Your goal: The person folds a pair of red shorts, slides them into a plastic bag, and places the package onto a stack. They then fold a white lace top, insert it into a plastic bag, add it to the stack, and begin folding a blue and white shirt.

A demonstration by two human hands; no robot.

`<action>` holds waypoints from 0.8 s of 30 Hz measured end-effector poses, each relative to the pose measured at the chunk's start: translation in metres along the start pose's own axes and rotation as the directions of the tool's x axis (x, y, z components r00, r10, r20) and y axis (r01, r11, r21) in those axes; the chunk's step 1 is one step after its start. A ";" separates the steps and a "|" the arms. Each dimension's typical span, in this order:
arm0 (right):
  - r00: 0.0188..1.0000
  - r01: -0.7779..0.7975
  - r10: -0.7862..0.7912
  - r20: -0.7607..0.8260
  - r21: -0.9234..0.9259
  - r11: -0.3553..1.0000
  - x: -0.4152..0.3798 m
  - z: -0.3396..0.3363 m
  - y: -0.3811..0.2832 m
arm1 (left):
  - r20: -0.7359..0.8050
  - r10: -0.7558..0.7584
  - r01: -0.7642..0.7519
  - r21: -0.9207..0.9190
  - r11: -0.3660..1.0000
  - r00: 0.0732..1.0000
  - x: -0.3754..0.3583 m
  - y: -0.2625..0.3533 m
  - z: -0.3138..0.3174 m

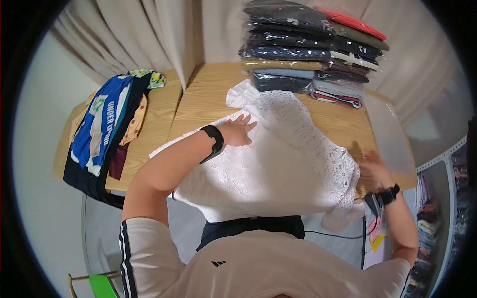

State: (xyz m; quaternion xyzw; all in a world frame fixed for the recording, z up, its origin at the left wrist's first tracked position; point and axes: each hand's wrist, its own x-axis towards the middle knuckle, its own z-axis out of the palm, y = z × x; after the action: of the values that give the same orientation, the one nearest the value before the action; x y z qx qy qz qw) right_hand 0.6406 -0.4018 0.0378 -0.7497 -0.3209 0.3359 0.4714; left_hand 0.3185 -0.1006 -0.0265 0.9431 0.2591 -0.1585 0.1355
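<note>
A white garment (268, 154) with lace along its right side and a ruffled part at the top lies spread over the wooden table, its lower edge hanging near the person's body. My left hand (239, 130) rests flat on its upper left part, fingers spread. Beside the lace edge at the right is my right hand (375, 166), with its fingers apart and nothing visible in them. Each wrist wears a black band, and a dark device sits at the right wrist.
Folded garments in clear bags (298, 49) are stacked at the back right. Loose clothes (99, 124) pile up on the left table part. A clear plastic sheet (390, 134) lies at the right edge, near a shelf (447, 166). A cable (338, 236) hangs below.
</note>
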 end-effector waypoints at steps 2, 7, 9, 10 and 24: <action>0.976 0.218 -0.209 0.064 -0.262 0.940 0.025 0.003 -0.021 | 0.012 0.034 -0.034 -0.001 0.999 0.999 0.007 0.007 -0.001; 0.844 0.528 -0.363 0.395 -0.491 0.693 0.119 0.086 -0.067 | -0.021 0.090 -0.092 -0.107 0.990 0.996 0.002 -0.001 0.002; 0.834 0.545 -0.379 0.402 -0.486 0.683 0.178 0.133 -0.051 | -0.077 0.134 -0.146 -0.177 0.973 0.988 -0.029 0.005 -0.014; 0.899 0.367 -0.204 0.387 -0.414 0.833 0.183 0.160 -0.059 | -0.175 0.180 -0.214 -0.201 0.956 0.968 -0.042 -0.002 -0.012; 0.917 0.396 -0.326 0.231 -0.640 0.659 0.233 0.216 -0.037 | -0.579 -0.485 0.351 -0.334 0.875 0.656 -0.261 -0.067 0.112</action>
State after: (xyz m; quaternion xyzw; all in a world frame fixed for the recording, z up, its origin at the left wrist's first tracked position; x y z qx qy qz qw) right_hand 0.5929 -0.0967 -0.0467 -0.7727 -0.5849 0.1316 0.2083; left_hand 0.0446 -0.1996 -0.0437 0.8348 0.5144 0.1753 0.0878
